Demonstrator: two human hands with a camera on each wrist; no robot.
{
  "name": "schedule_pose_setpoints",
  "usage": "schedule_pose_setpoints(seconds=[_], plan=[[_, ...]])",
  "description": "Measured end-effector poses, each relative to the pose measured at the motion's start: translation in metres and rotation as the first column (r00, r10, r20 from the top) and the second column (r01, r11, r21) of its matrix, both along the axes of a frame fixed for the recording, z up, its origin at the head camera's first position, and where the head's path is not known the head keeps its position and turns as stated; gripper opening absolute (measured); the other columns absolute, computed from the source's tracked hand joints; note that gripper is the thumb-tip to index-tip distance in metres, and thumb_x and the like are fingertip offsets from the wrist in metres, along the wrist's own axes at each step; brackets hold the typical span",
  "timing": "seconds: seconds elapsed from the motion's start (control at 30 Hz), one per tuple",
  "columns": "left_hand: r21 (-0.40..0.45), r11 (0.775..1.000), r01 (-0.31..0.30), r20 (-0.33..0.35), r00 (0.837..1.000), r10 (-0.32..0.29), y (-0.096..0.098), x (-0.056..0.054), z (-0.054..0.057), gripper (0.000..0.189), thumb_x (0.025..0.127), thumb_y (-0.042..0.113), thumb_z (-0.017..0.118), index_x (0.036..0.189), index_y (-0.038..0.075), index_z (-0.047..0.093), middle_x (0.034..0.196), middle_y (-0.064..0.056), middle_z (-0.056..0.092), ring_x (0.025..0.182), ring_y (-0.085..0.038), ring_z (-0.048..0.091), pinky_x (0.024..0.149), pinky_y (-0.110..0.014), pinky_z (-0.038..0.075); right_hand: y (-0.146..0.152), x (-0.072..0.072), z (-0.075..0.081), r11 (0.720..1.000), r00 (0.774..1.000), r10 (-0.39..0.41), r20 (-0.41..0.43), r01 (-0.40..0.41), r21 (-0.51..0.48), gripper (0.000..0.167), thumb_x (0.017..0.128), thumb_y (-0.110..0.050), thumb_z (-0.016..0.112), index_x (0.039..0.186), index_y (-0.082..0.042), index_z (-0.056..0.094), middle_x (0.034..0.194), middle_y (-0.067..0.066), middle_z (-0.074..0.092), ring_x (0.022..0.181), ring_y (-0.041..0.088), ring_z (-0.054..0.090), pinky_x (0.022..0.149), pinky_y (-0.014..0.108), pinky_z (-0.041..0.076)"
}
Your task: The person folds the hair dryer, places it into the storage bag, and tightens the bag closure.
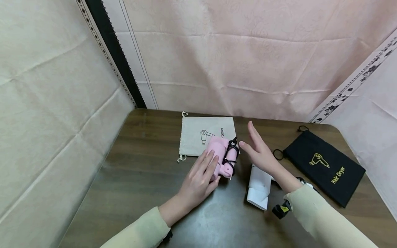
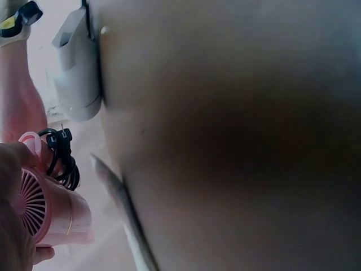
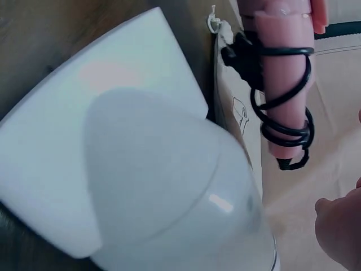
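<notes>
A brown table (image 1: 133,193) carries a black pouch (image 1: 325,168), pale pouch (image 1: 191,137) and white dryer (image 1: 260,184). Over the pale pouch's corner, the left hand's grip (image 1: 198,179) curls round a pink dryer (image 1: 217,146), probably steadying it; the right hand's grip (image 1: 262,153) is spread, empty. Black cord (image 1: 231,148) wraps the pink handle, presumably for compactness.

furnished with a brown table (image 1: 142,162). hung behind the table with creased pinkish cloth (image 1: 260,62), left of it with whiter cloth (image 1: 56,113). edged by a black band (image 1: 116,51) at the table's far left corner, a floral border (image 1: 353,86) at the far right.
</notes>
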State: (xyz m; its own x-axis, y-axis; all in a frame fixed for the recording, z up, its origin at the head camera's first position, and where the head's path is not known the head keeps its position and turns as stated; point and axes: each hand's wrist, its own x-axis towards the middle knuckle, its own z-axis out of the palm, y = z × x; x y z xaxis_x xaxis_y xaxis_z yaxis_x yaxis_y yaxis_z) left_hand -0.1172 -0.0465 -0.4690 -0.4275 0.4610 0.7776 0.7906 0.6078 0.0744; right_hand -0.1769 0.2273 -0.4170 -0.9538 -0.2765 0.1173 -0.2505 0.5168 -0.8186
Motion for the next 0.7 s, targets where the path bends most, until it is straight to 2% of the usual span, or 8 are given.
schedule_pose_setpoints(seconds=[0.2, 0.4, 0.53, 0.7], plan=[[-0.025, 0.998, 0.052, -0.020, 0.998, -0.053, 0.002, 0.006, -0.006, 0.070, 0.079, 0.018, 0.091, 0.137, -0.009, 0.064, 0.142, -0.030, 0.063, 0.133, -0.047, 0.062, 0.107, -0.053, 0.054, 0.009, 0.005, -0.002, 0.998, 1.000, 0.003, -0.007, -0.002, 0.070, 0.085, 0.112, -0.031, 0.058, 0.172, -0.021, 0.000, 0.179, -0.002, -0.006, 0.164, 0.033, 0.016, 0.127, 0.057, 0.024], [-0.072, 0.994, 0.084, 0.002, 0.996, -0.084, -0.001, 0.010, -0.008, 0.069, 0.079, 0.019, 0.091, 0.136, -0.009, 0.065, 0.142, -0.029, 0.063, 0.133, -0.045, 0.062, 0.109, -0.051, 0.054, 0.014, 0.004, 0.000, 0.992, 1.000, 0.012, -0.021, -0.009, 0.130, 0.085, 0.111, -0.033, 0.058, 0.173, -0.020, 0.001, 0.180, -0.001, -0.005, 0.165, 0.033, 0.011, 0.128, 0.061, 0.019], [-0.103, 0.989, 0.104, 0.065, 0.993, -0.098, -0.005, 0.013, -0.010, 0.068, 0.082, 0.021, 0.090, 0.138, -0.007, 0.064, 0.144, -0.028, 0.063, 0.136, -0.045, 0.060, 0.112, -0.051, 0.051, 0.017, 0.000, 0.002, 0.985, 0.999, 0.022, -0.033, -0.016, 0.172, 0.084, 0.111, -0.035, 0.058, 0.173, -0.018, 0.002, 0.180, 0.000, -0.003, 0.165, 0.031, 0.007, 0.128, 0.064, 0.018], [-0.135, 0.979, 0.151, 0.152, 0.980, -0.130, -0.014, 0.018, -0.013, 0.066, 0.087, 0.021, 0.087, 0.142, -0.006, 0.062, 0.148, -0.027, 0.060, 0.141, -0.045, 0.056, 0.116, -0.051, 0.047, 0.021, -0.005, 0.004, 0.975, 0.998, 0.048, -0.031, -0.040, 0.219, 0.083, 0.112, -0.037, 0.057, 0.173, -0.018, 0.004, 0.180, 0.003, -0.001, 0.166, 0.032, 0.005, 0.127, 0.065, 0.018]])
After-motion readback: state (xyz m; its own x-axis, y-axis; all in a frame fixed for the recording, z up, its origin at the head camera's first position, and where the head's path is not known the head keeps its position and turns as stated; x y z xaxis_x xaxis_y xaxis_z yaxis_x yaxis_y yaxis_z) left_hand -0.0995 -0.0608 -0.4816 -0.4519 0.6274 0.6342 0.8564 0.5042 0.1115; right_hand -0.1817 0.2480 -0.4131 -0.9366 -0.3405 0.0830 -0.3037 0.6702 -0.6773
